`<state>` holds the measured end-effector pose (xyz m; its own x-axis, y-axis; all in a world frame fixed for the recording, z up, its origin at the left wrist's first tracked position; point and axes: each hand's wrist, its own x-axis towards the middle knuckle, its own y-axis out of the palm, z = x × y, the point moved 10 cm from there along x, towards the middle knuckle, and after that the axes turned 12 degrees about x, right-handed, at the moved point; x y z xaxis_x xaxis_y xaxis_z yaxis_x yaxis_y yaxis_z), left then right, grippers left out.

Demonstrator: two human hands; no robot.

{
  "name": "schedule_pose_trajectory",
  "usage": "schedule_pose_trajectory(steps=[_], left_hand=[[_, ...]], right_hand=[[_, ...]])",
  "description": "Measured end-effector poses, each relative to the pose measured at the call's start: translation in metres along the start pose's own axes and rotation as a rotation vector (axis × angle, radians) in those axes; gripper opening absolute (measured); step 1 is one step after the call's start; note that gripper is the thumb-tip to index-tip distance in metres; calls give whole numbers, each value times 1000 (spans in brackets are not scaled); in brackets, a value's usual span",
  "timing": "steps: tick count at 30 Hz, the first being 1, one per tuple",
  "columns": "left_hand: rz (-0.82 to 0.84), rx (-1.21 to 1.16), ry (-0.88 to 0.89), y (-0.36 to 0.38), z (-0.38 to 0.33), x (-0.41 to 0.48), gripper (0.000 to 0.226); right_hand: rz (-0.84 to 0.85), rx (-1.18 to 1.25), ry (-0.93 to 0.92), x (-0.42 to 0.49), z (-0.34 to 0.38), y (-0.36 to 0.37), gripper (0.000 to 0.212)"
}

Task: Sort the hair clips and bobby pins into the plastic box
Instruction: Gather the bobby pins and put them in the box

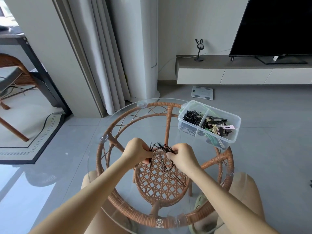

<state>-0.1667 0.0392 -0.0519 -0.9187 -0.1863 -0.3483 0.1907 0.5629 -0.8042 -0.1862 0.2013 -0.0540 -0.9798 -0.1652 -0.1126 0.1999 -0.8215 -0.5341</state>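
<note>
Left hand and right hand both pinch a splayed bundle of bobby pins above the glass tabletop. The plastic box sits ahead and rightward, nearer the right hand, its pin compartment on the left.

Thin black metal bobby pins; clear rectangular plastic box of black, pink, cream and green hair clips; tan round rattan table, lattice-woven shelf; grey floor tiles.

Beneath the fingers, round glass desk on rattan frame. Far ahead and right: black television, low cabinet, rabbit-eared stand, scale on the floor. Ahead and left: grey curtain, rug, rattan chair.
</note>
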Motion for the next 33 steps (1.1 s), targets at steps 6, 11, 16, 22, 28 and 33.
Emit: schedule_pose_trajectory(steps=[6,11,16,22,28,33], left_hand=[[-57,-146,44,-23,-31,-1,4],[-64,-248,54,-37,-60,12,18],[-103,-275,126,-48,-106,35,8],[-127,-102,180,-36,-163,80,11],[-168,172,202,-20,-193,106,25],[-92,369,244,-4,-205,114,18]], right_hand=[[-77,204,-58,3,21,-43,18],[-197,266,-55,28,22,-83,27],[-341,345,48,70,5,-119,27],[-421,475,322,110,-20,-126,9],[-239,265,395,130,-16,-114,22],[-163,153,363,133,-11,-117,14]])
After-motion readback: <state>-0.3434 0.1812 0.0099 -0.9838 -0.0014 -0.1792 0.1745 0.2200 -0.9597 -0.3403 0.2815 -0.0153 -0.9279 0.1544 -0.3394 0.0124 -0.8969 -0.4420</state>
